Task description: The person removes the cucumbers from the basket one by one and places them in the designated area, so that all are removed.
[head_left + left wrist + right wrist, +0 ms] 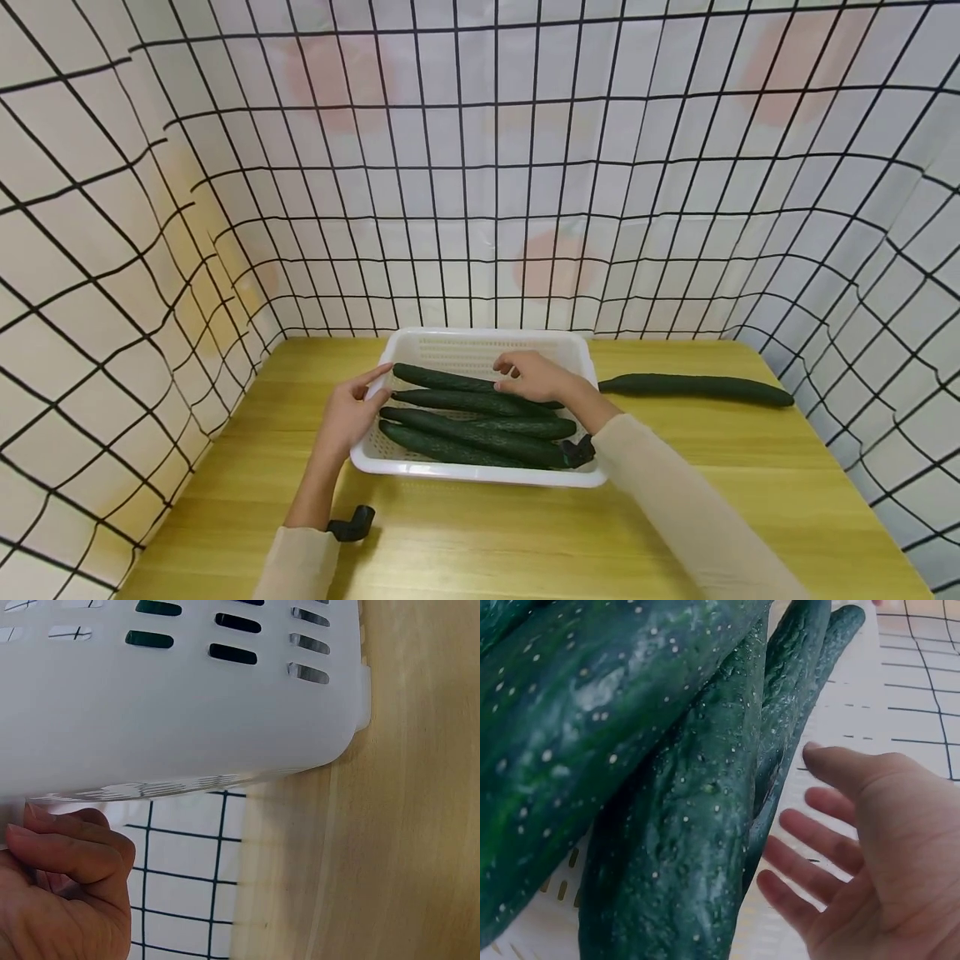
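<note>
While the left hand point(351, 412) grips the basket point(480, 473), the right hand point(534, 375), fingers loose beside the far cucumber point(446, 377), seems mid-packing, the stray cucumber point(697, 387) rightward likely needing a reach.

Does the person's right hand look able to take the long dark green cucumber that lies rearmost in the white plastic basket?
Probably yes: the right hand is open beside this long dark green cucumber, and nothing seems to lie between them.

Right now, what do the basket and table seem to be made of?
Basket: probably plastic, white and smooth; the slotted wall and rounded corners look moulded. Table: wood or a wood-look laminate, lightly glossy; streaky grain shows, but whether real or printed I can't tell.
</note>
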`<state>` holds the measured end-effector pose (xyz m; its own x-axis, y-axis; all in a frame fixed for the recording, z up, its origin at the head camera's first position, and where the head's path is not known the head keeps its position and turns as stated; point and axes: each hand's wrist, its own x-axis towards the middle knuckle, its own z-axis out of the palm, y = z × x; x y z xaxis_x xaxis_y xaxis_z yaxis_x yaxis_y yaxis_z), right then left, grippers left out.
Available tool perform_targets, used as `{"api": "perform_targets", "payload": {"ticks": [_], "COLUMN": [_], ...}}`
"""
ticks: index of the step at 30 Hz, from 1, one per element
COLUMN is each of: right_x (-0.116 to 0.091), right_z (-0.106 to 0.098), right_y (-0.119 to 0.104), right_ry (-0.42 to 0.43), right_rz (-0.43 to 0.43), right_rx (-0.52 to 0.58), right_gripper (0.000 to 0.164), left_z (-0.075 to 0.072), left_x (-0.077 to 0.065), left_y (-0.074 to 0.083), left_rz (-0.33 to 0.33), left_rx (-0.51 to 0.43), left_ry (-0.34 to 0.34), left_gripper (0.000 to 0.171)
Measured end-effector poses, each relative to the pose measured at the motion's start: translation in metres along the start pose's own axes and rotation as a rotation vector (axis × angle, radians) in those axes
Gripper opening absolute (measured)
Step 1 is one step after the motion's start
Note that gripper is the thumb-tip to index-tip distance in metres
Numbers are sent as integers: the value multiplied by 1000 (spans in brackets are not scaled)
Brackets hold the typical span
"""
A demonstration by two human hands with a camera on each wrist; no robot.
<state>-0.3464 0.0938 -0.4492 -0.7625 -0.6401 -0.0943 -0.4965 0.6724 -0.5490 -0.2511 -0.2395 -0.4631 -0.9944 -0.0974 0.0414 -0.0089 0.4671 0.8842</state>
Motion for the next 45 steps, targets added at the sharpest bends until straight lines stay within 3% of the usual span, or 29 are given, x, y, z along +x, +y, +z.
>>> {"api": "perform_targets", "payload": {"ticks": [8,18,26,30,39,45], "right_x": [4,12,11,10,5,1], "right_z": [6,14,15,16,11,5], "right_y": [0,-1,2,2,2,-1], "right_ry": [-100,-128,-47,-15,94,107], "right_rz": [31,45,65,69,-23,-66], "right_rx": [-29,-31,-13,1,28,30], "right_gripper": [47,48,42,47,49,50], "left_z": [-4,-9,-6,-4,-2,0], "left_x": [-3,-5,-5,-6,-6,-2], "left_y": [-2,-3,-3,-1,2,2], "left_rz": [-2,-12,-14,-11,-15,-16], "left_rx": [6,27,33,33,30,25], "left_ry": [6,22,17,18,10,10], "left_gripper": [43,44,43,44,44,43]}}
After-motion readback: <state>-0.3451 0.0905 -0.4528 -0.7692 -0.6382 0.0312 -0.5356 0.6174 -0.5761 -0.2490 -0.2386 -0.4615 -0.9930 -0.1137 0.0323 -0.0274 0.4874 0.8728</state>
